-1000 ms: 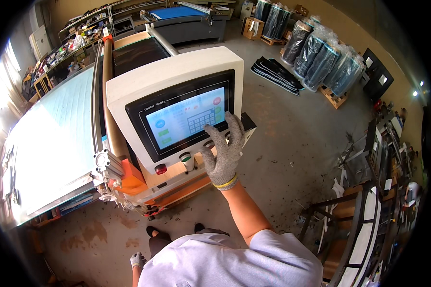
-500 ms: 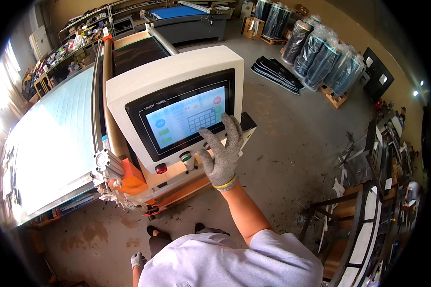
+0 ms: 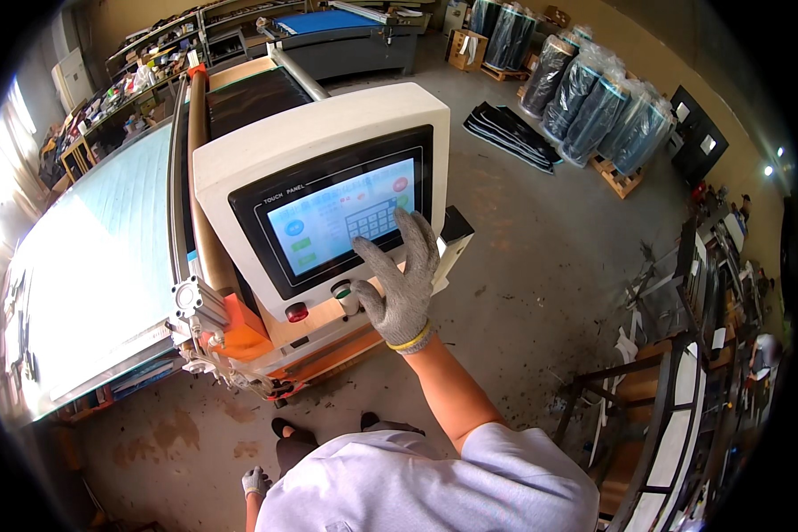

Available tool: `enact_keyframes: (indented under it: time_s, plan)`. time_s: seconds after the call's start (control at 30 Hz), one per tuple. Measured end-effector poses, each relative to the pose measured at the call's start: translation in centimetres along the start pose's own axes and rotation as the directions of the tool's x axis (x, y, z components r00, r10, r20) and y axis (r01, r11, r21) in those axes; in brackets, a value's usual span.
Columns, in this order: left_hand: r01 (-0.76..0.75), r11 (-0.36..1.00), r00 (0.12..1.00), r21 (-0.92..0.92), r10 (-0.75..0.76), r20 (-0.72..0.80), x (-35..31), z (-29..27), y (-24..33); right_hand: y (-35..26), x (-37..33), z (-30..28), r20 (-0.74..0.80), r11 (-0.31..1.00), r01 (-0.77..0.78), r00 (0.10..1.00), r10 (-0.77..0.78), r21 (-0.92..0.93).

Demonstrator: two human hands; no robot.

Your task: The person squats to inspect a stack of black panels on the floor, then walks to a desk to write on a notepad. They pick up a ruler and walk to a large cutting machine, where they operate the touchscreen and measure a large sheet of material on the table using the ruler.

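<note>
Grey-gloved right hand (image 3: 404,291) at the lit screen (image 3: 322,228)

My right hand is near the middle of the frame, its fingers (image 3: 377,258) spread and holding nothing. The index fingertip lies over the lower left of a keypad (image 3: 372,220) shown on the screen, the middle fingertip over the screen's right side; whether either one presses the surface, I cannot tell. My thumb points left, just beside a green-and-white control (image 3: 347,300) under the screen. Farther left along that lower edge sits a red button (image 3: 296,312).

The screen is a little above and left of the frame's centre, slanting up to the right, set in a black bezel (image 3: 253,226) within a white housing (image 3: 319,120).

My left hand (image 3: 256,481), gloved too, hangs at the lower left, well apart from the screen and beside my pale shirt (image 3: 434,488); it shows too small for me to tell how its fingers stand.

Left of the housing runs a brown roller (image 3: 200,124), and beyond it a pale, bright desk (image 3: 97,257) fills the left of the frame. An orange block (image 3: 244,326) sits near the housing's lower left corner. At the upper right stand plastic-wrapped rolls (image 3: 594,115), some on a wooden pallet (image 3: 619,180), with black sheets (image 3: 510,137) on the floor (image 3: 505,293) to their left.
</note>
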State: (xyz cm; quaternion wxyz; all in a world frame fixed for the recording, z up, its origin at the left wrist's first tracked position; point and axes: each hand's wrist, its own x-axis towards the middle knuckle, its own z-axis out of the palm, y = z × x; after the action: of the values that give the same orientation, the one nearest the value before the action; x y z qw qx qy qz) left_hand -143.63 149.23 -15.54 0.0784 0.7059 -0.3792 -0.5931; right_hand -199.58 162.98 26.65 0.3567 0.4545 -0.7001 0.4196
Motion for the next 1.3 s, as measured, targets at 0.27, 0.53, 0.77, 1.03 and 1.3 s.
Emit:
enact_keyframes:
  time_s: [0.27, 0.53, 0.77, 1.03, 1.3]
  plan:
    - [0.008, 1.0, 1.0, 0.016, -0.008, -0.003, 0.1, 0.0, 0.2, 0.1, -0.2, 0.1, -0.02, 1.0, 0.008, 1.0, -0.009, -0.026]
    - [0.017, 0.999, 1.0, 0.028, -0.017, 0.006, 0.1, 0.2, 0.9, 0.8, -0.3, 0.0, -0.054, 0.999, -0.037, 0.998, 0.036, -0.031]
    - [0.019, 0.999, 1.0, 0.041, -0.02, 0.013, 0.0, 0.2, 1.2, 2.2, -0.9, -0.3, -0.048, 0.994, -0.073, 0.996, 0.07, -0.079]
    - [0.001, 1.0, 1.0, -0.013, -0.001, 0.013, 0.5, 0.0, 0.5, 2.4, -0.9, -0.5, -0.07, 0.99, -0.105, 0.993, 0.099, -0.097]
    - [-0.004, 1.0, 1.0, -0.001, 0.004, -0.002, 0.1, 0.2, 0.4, 0.2, -0.3, -0.5, -0.008, 0.996, -0.027, 1.0, 0.026, -0.09]
